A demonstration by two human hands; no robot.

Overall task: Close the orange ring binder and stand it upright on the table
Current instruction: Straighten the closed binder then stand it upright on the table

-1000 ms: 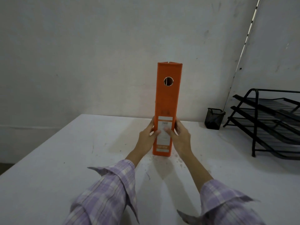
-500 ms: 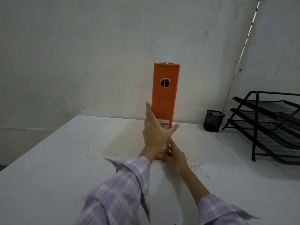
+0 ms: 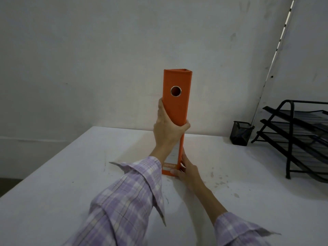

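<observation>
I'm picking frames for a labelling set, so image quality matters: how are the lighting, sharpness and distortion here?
Head view: dim, flat, greyish light, no glare; soft shadows on the table beside the orange binder. Binder and left hand fairly sharp; its label text unreadable. Wide-angle stretch enlarges the near sleeves and tilts the wall conduit.
</observation>
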